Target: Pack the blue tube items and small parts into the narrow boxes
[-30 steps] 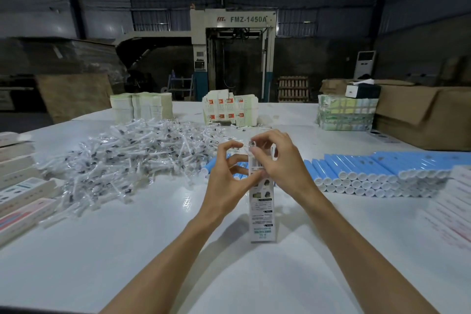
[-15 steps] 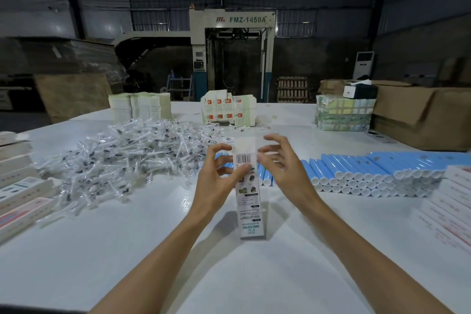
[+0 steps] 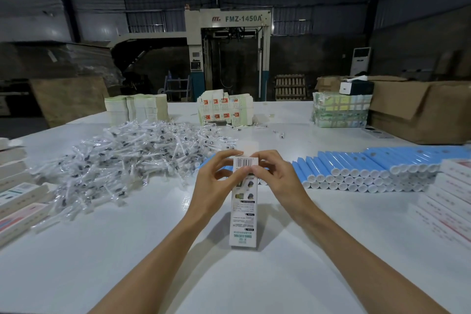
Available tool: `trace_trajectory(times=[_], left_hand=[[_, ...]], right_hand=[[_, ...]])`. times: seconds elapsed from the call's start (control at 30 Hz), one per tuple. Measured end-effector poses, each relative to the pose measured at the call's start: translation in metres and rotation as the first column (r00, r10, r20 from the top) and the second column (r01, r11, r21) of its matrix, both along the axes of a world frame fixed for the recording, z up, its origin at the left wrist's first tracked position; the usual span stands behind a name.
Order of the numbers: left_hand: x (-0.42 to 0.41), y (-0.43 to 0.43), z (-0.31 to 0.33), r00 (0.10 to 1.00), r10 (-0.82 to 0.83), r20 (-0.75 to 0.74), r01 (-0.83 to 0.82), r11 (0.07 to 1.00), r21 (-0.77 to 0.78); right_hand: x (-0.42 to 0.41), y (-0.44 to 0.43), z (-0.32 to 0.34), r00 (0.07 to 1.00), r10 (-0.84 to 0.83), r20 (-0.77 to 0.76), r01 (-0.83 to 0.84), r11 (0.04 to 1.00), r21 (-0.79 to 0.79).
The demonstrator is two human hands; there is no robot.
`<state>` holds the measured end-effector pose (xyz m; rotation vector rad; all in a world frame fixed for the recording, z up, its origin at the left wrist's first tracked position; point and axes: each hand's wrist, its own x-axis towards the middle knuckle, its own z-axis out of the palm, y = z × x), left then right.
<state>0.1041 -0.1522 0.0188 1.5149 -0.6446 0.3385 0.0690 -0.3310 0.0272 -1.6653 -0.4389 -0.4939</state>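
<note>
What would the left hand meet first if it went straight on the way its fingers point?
The narrow box: the left hand pinches its top end, with the right hand probably next just beyond it, though depth is unclear.

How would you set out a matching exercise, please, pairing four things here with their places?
1 narrow box
2 blue tubes
3 bagged small parts
4 brown carton

A heaped left of the box
B far right, beyond the tubes
C upright, held by left hand and right hand
D stacked in rows right of the box

Pairs: 1-C, 2-D, 3-A, 4-B
</note>
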Motion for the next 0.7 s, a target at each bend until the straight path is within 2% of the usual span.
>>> trace_trajectory(times=[0.2,0.3,0.37,0.47,0.57,0.7], left_hand=[[-0.001,0.000,-0.003,0.999,-0.001,-0.041,0.003,0.999,0.037],[-0.003,0.000,0.000,1.000,-0.002,-0.019,0.002,1.000,0.019],[-0.004,0.000,0.002,0.999,-0.030,-0.014,0.030,0.999,0.016],[-0.008,-0.003,0.001,0.995,-0.095,-0.004,0.095,0.992,0.083],[-0.008,-0.005,0.000,0.991,-0.131,-0.014,0.131,0.982,0.136],[-0.005,-0.003,-0.001,0.993,-0.119,-0.023,0.121,0.981,0.152]], right_hand=[[-0.001,-0.005,0.000,0.998,0.032,-0.044,-0.036,0.995,-0.097],[-0.005,-0.008,0.005,0.997,0.059,-0.046,-0.060,0.998,-0.024],[-0.006,-0.009,0.009,0.998,0.044,-0.050,-0.038,0.994,0.107],[-0.005,-0.011,0.016,0.980,0.038,-0.197,0.027,0.948,0.318],[-0.003,-0.016,0.015,0.949,0.077,-0.305,0.012,0.960,0.281],[-0.003,-0.019,0.013,0.955,0.131,-0.268,-0.062,0.967,0.248]])
